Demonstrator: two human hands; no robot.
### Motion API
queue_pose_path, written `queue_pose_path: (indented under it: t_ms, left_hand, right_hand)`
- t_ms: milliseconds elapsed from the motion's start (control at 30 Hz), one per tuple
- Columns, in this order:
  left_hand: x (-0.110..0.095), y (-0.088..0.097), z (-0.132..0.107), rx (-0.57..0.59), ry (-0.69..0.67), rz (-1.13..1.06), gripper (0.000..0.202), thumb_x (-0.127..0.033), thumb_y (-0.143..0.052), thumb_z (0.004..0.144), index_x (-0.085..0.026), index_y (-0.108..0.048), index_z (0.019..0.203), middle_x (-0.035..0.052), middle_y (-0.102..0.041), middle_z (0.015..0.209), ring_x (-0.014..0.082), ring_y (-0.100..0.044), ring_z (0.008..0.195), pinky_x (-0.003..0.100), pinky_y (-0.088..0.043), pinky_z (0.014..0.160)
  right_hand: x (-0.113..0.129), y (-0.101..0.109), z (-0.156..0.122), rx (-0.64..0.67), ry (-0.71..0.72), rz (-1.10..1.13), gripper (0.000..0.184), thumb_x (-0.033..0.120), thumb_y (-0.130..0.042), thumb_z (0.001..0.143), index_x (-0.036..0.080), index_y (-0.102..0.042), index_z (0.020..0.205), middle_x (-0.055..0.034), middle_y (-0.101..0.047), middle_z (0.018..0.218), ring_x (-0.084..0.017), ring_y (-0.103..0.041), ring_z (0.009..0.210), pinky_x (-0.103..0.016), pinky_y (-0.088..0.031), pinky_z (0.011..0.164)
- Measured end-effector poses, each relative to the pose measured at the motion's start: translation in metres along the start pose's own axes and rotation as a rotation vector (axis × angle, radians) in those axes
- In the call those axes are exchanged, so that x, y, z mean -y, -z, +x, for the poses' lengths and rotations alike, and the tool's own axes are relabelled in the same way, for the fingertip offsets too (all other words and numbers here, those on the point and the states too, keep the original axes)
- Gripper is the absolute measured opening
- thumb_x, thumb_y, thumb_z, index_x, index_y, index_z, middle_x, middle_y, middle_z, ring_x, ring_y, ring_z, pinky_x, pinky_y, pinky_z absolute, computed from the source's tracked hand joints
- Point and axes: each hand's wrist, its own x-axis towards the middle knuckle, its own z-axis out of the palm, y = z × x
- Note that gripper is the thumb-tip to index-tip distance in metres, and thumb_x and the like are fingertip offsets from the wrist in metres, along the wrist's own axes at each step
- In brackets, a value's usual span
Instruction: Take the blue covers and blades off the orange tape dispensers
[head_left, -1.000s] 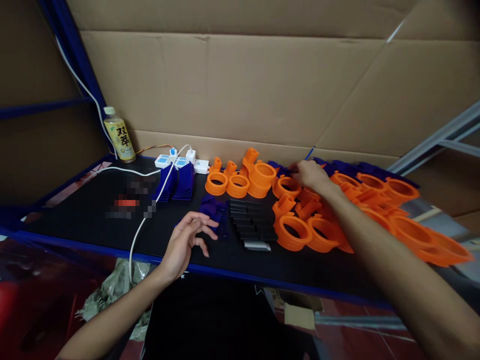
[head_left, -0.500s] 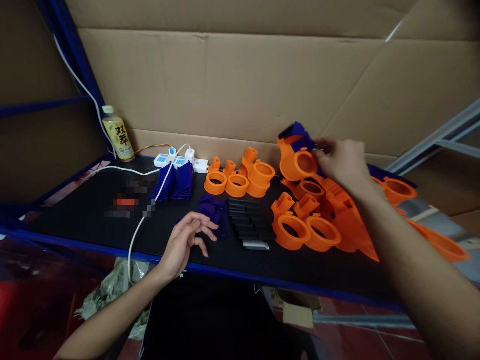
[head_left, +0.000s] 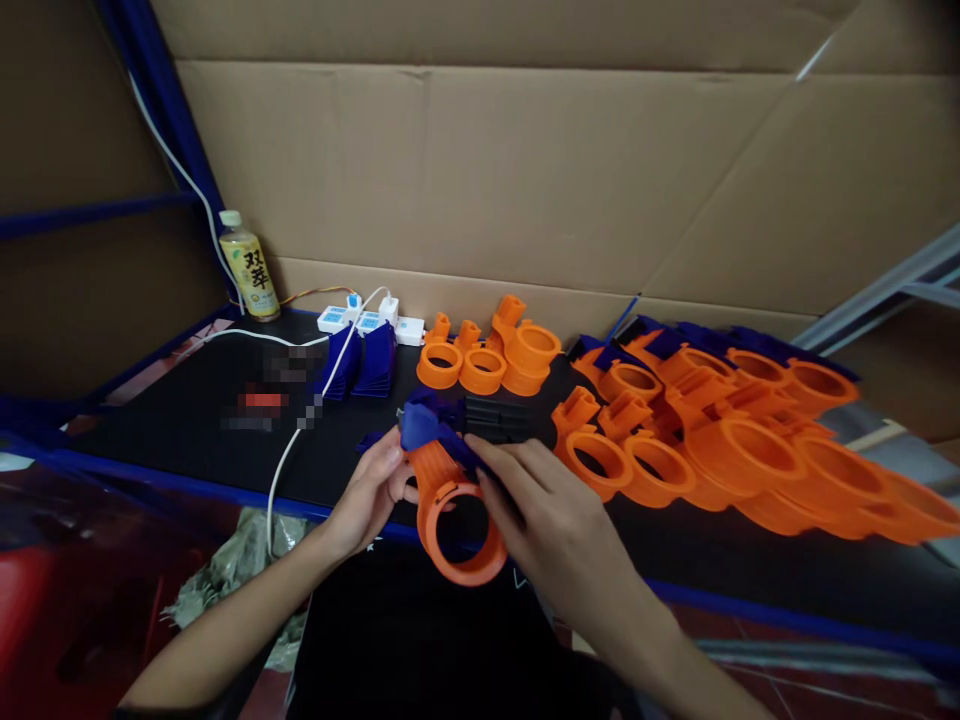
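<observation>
An orange and blue plastic tape dispenser point(head_left: 466, 575) is held in front of my body, its round ring tilted down toward me. My left hand point(head_left: 375, 490) grips its left side by the blue end, thumb up near the top. Closed on the blue part at the other side is my right hand point(head_left: 551, 510), and its fingers hide some of that part. Behind the dispenser lie a row of black strips point(head_left: 499, 415) and some loose blue pieces, partly covered by the held dispenser.
Several orange dispenser bodies point(head_left: 592, 465) are grouped on the right of the black table; some behind carry blue parts. More orange bodies point(head_left: 439, 368) stand at the back. Left of them are stacked blue plates point(head_left: 375, 365), a white power strip point(head_left: 409, 330), a cable and a drink bottle point(head_left: 251, 270).
My right hand has brought the orange and blue tape dispenser from the back right down to the front middle. My left hand, open before, has closed on it.
</observation>
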Motion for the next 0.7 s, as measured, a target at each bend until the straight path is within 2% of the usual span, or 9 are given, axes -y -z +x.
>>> queue_pose_path:
  t_ms: [67,167,267,333,500,700]
  left_hand:
    - [0.001,0.002,0.0,-0.039,0.037,0.02,0.047,-0.048,-0.062,0.089,-0.022,-0.06,0.128,0.0129,-0.069,0.11,0.0238,-0.07,0.079,0.033,-0.061,0.058]
    - [0.002,0.003,0.001,-0.077,0.096,0.106,0.047,-0.046,-0.066,0.087,-0.019,-0.06,0.125,0.009,-0.068,0.095,0.0162,-0.064,0.063,0.027,-0.057,0.049]
    - [0.002,0.003,0.002,-0.085,0.13,0.203,0.043,-0.046,-0.067,0.086,-0.016,-0.061,0.116,0.0037,-0.062,0.082,0.0133,-0.059,0.058,0.024,-0.054,0.046]
    - [0.002,0.002,0.002,-0.086,0.146,0.257,0.041,-0.047,-0.069,0.085,-0.016,-0.059,0.11,0.0016,-0.058,0.078,0.0125,-0.058,0.057,0.023,-0.053,0.045]
    - [0.003,0.003,0.003,-0.082,0.154,0.333,0.041,-0.047,-0.072,0.082,-0.016,-0.058,0.105,-0.0008,-0.055,0.075,0.0099,-0.053,0.055,0.019,-0.048,0.045]
    - [0.008,0.007,0.005,-0.072,0.116,0.433,0.037,-0.048,-0.069,0.084,-0.016,-0.061,0.101,-0.0032,-0.05,0.069,0.0073,-0.045,0.053,0.015,-0.04,0.044]
  right_hand:
    - [0.006,-0.009,-0.007,0.027,0.006,-0.081,0.043,0.03,-0.039,0.103,0.027,-0.048,0.145,-0.0092,-0.065,0.113,-0.023,-0.064,0.098,-0.038,-0.054,0.078]
    - [0.012,-0.017,-0.008,-0.058,0.049,-0.247,0.036,0.029,-0.046,0.101,0.02,-0.056,0.135,-0.0071,-0.068,0.1,-0.018,-0.065,0.081,-0.031,-0.05,0.064]
    - [0.015,-0.026,-0.006,-0.173,0.069,-0.332,0.024,0.029,-0.052,0.1,0.016,-0.066,0.114,-0.0051,-0.068,0.09,-0.016,-0.064,0.078,-0.03,-0.045,0.061]
    - [0.016,-0.03,-0.004,-0.176,0.067,-0.36,0.022,0.028,-0.05,0.101,0.015,-0.068,0.106,-0.0059,-0.069,0.092,-0.016,-0.065,0.08,-0.029,-0.044,0.061]
    - [0.014,-0.041,-0.006,-0.159,0.117,-0.468,0.025,0.02,-0.045,0.102,0.012,-0.068,0.106,-0.0092,-0.07,0.1,-0.017,-0.066,0.082,-0.03,-0.045,0.059]
    - [0.008,-0.051,-0.015,-0.138,0.085,-0.42,0.027,0.02,-0.044,0.102,0.01,-0.068,0.109,-0.0104,-0.07,0.101,-0.018,-0.068,0.082,-0.03,-0.049,0.056]
